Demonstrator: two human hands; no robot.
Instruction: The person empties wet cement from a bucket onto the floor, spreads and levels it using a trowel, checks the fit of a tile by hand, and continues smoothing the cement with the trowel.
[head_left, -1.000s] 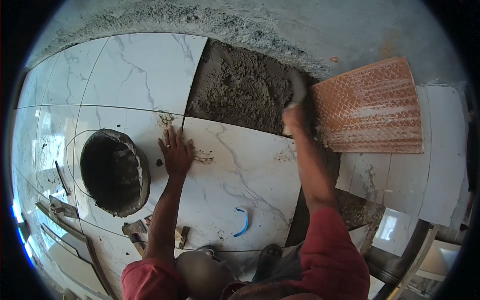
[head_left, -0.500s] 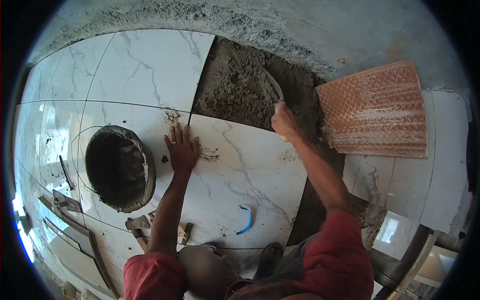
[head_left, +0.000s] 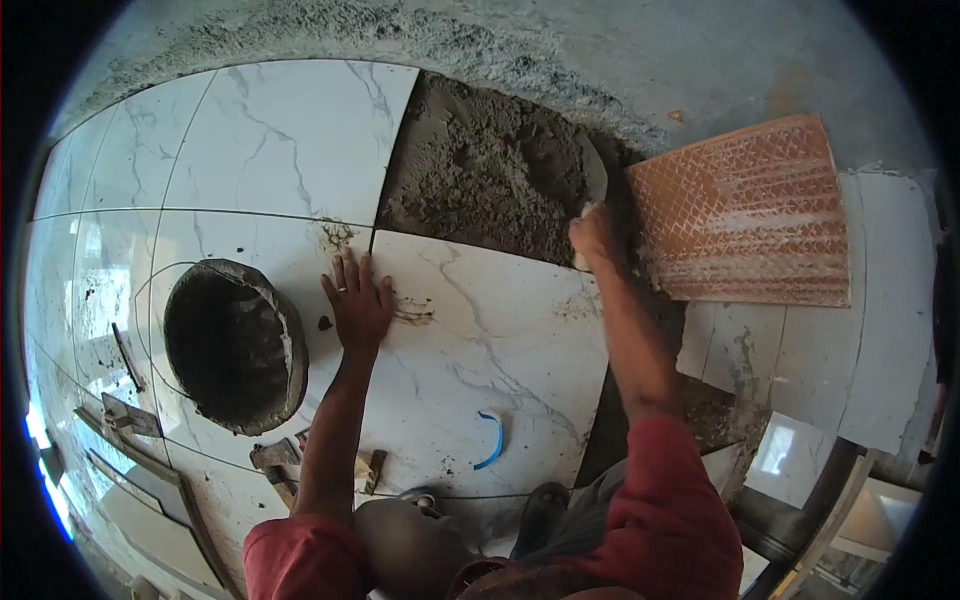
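My right hand [head_left: 592,238] is closed around the handle of a trowel [head_left: 595,172], whose blade lies against the wet mortar [head_left: 480,170] near its right side. The mortar fills a gap beyond the laid tiles, rough and lumpy on the left and smoother by the blade. My left hand [head_left: 362,308] rests flat with fingers spread on a white marble-patterned tile [head_left: 480,340], close to a joint and some mortar smears. To its left stands a black bucket [head_left: 298,350] with a wire handle; its inside is dark and mortar-stained.
A tile [head_left: 745,215] lies back-side up right of the mortar. A blue curved strip [head_left: 490,440] sits on the tile near my feet. A hammer [head_left: 275,456] and a wooden-handled tool [head_left: 370,470] lie by my left arm. A rough wall edge [head_left: 480,45] runs behind.
My right hand has drawn the trowel to the right through the mortar, leaving a smoother hollow behind the blade. My left hand stays pressed on the tile.
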